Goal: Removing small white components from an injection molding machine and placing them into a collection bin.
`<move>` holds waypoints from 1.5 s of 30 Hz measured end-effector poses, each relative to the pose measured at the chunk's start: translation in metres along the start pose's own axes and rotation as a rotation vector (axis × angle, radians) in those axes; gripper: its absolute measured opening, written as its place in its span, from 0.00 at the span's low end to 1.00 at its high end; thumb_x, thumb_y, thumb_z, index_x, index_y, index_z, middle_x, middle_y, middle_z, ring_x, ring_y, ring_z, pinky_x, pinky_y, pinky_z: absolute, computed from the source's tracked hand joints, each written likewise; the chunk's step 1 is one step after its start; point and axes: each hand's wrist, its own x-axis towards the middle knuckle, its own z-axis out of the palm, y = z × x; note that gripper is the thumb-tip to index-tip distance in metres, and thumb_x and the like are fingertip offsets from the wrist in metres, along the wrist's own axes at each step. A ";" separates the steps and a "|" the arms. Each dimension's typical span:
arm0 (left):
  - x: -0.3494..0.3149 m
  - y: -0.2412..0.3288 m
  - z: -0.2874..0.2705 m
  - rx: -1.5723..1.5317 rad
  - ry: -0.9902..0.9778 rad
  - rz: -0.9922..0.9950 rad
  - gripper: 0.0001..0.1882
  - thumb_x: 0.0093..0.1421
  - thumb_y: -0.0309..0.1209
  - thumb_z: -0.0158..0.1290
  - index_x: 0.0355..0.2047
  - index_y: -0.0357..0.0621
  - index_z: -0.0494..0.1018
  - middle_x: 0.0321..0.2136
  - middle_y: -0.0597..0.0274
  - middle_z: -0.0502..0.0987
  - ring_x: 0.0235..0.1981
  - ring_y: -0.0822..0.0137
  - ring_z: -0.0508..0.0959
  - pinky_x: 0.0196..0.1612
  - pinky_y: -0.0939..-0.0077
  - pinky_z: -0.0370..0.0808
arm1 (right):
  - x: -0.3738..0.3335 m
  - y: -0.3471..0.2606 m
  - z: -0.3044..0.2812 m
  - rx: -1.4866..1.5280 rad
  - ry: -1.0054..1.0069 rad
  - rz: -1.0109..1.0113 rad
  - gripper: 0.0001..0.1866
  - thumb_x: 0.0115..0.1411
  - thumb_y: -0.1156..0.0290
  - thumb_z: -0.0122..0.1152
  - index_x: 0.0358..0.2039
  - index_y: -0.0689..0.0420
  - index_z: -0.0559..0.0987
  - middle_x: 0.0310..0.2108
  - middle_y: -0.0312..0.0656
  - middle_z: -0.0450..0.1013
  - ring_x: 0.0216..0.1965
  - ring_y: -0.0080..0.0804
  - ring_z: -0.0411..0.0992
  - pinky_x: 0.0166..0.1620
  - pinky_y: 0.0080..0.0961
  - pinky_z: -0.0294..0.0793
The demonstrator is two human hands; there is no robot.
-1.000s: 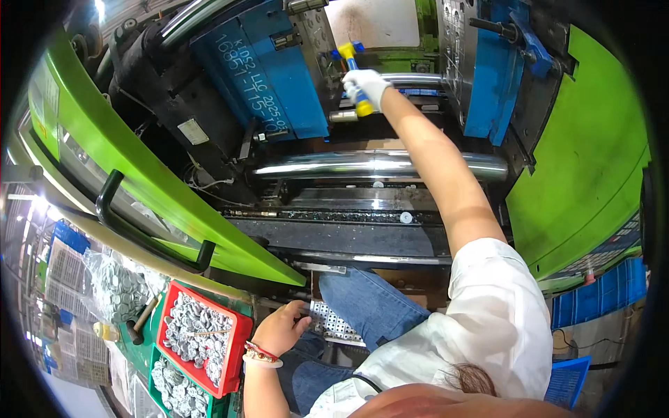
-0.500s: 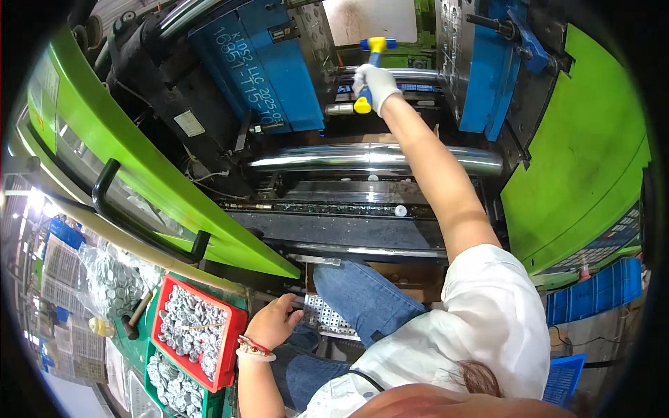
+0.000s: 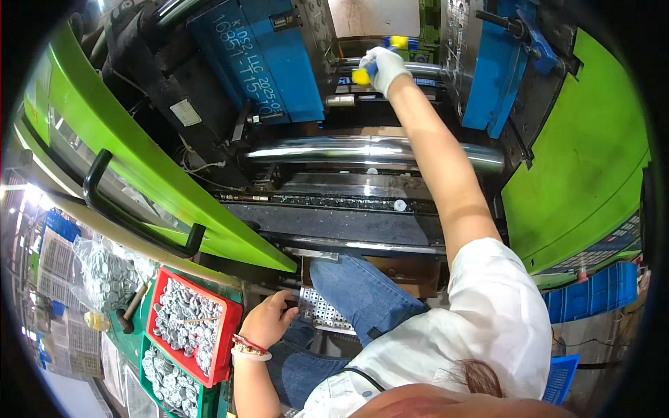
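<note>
My right hand, in a white glove, is reached far forward between the two mould halves. Its fingers are wrapped round the blue handle of a blue-and-yellow mallet, whose head is smeared by motion. The blue mould block stands to the left of it, and another blue mould block to the right. Bare, with bracelets at the wrist, my left hand hangs low beside my knee, near a perforated metal plate. Its thumb and fingers are apart, with nothing seen in them.
A polished bar crosses the machine below my right forearm. Small white discs lie on the ledge. At left are the green door with a black handle, a red tray of grey discs, and a hammer. A blue crate stands at right.
My right hand has moved slightly up and right with the mallet, whose head has tilted right. My left hand has barely moved. The whole view has shifted a little.
</note>
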 end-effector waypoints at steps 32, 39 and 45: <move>0.064 -0.018 -0.149 -0.749 1.337 -0.057 0.30 0.59 0.39 0.54 0.53 0.27 0.63 0.38 0.46 0.75 0.32 0.61 0.79 0.40 0.70 0.78 | -0.353 -0.059 -0.073 -0.624 -0.481 0.204 0.06 0.55 0.68 0.62 0.27 0.55 0.75 0.14 0.30 0.65 0.11 0.15 0.60 0.13 0.14 0.56; 0.076 -0.042 -0.152 -0.093 1.252 0.077 0.19 0.57 0.27 0.51 0.50 0.42 0.71 0.37 0.57 0.76 0.33 0.65 0.79 0.35 0.71 0.77 | -0.479 -0.036 -0.231 -1.484 -0.419 0.385 0.17 0.48 0.61 0.61 0.38 0.55 0.79 0.34 0.48 0.77 0.36 0.43 0.75 0.42 0.35 0.72; 0.054 0.032 -0.107 0.148 1.212 0.013 0.23 0.52 0.22 0.54 0.51 0.47 0.72 0.36 0.60 0.78 0.35 0.67 0.79 0.39 0.75 0.76 | -0.581 -0.009 -0.422 -1.881 0.170 0.783 0.19 0.53 0.57 0.55 0.36 0.58 0.80 0.35 0.55 0.76 0.39 0.52 0.75 0.41 0.41 0.73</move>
